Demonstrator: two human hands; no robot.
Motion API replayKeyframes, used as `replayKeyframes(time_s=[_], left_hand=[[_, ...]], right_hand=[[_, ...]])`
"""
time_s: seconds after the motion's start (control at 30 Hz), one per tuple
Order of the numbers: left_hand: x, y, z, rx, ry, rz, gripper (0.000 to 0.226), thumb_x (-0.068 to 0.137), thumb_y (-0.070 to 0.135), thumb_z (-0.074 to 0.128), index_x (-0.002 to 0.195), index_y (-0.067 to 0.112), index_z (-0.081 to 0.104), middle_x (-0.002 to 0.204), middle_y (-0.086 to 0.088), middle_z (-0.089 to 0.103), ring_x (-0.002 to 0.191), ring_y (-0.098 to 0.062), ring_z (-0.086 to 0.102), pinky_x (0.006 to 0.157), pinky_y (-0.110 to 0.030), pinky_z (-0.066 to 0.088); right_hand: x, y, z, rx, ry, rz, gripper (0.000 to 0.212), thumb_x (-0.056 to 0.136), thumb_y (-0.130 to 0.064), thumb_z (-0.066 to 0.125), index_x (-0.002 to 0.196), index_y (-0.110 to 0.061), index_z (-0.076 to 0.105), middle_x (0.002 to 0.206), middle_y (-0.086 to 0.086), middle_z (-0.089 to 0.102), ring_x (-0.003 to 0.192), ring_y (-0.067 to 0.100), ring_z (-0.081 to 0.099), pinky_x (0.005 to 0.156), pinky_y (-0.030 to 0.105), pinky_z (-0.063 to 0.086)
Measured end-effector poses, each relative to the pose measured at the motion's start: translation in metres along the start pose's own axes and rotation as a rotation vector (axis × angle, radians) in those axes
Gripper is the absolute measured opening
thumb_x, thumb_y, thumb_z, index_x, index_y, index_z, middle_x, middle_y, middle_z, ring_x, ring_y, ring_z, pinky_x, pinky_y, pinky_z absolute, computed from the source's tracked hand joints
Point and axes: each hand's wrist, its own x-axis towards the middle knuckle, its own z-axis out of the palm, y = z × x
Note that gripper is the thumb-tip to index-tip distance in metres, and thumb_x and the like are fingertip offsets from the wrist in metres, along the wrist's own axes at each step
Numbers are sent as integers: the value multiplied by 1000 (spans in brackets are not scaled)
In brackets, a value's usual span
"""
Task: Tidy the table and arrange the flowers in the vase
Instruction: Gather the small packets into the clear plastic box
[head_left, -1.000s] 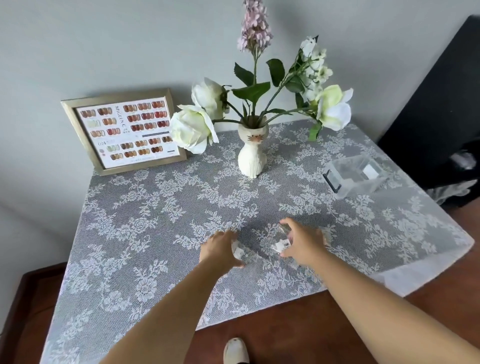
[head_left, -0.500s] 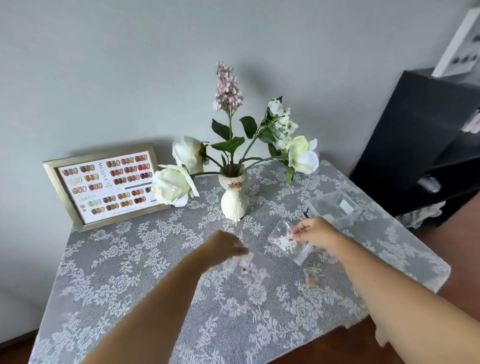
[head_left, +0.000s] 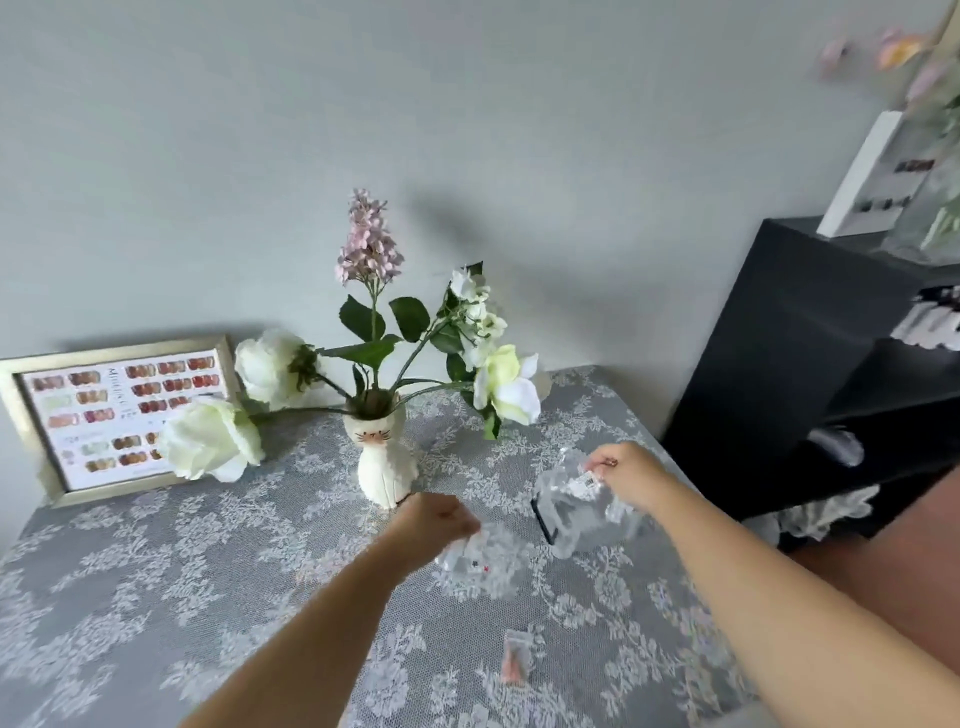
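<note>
1. Head view, lower centre of the frame: a small clear packet with pinkish contents (head_left: 516, 658) lies flat on the lace tablecloth (head_left: 156, 571), apart from both hands.
2. Middle of the frame: the left hand (head_left: 434, 522) is curled closed, pinching a clear plastic packet (head_left: 480, 564) that hangs just below and to the right of it, above the cloth.
3. Right of centre: the right hand (head_left: 631, 475) has its fingers pinched together on a small clear packet with a white label (head_left: 584, 475), held over the open top of a clear plastic box (head_left: 587, 519) standing on the cloth.
4. Behind the left hand, at centre: a white cat-shaped vase (head_left: 382, 457) stands upright on the table, holding white roses (head_left: 208, 439), a pink lilac stem (head_left: 368, 244) and a white blossom sprig (head_left: 475, 312).
5. Left edge: a gold-framed nail colour chart (head_left: 111, 410) leans against the grey wall.
6. Right side: a black shelf unit (head_left: 810, 364) stands beside the table, with blurred items on top.
</note>
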Motion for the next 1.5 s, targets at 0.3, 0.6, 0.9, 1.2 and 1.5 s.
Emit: replayKeyframes(time_s=[0.3, 0.6, 0.9, 1.2, 1.5], left_hand=[[21, 11, 41, -3, 244, -91, 12, 83, 28, 65, 73, 22, 68, 64, -2, 69, 51, -14, 53, 57, -28, 51], [15, 13, 59, -172, 347, -198, 14, 83, 15, 64, 72, 23, 67, 58, 13, 67, 46, 6, 55, 45, -8, 43], [29, 24, 68, -284, 289, -216, 8, 80, 17, 66, 73, 20, 67, 75, -4, 69, 71, -17, 59, 69, -29, 50], [81, 66, 87, -105, 274, -187, 8, 83, 16, 64, 79, 22, 66, 75, 2, 68, 55, -2, 57, 56, -17, 50], [118, 75, 122, 72, 185, -270, 23, 80, 12, 68, 102, 7, 65, 80, -1, 66, 68, -7, 65, 61, -18, 54]], right_hand=[[58, 30, -20, -157, -60, -239, 13, 88, -8, 55, 83, -18, 63, 83, -3, 63, 59, 15, 58, 56, 28, 52], [82, 51, 14, -309, -262, -258, 23, 89, -8, 52, 73, -23, 57, 75, -2, 61, 51, 7, 50, 44, 17, 37], [84, 66, 24, -274, -255, -308, 21, 85, -3, 55, 99, -18, 62, 94, -2, 64, 75, 10, 62, 67, 27, 56], [91, 91, -15, -344, -372, -309, 104, 51, -41, 82, 138, -36, 24, 142, -8, 32, 126, 21, 35, 102, 42, 31], [93, 112, -6, -306, -381, -270, 121, 43, -39, 84, 139, -39, 10, 144, -13, 26, 129, 16, 24, 102, 46, 29]])
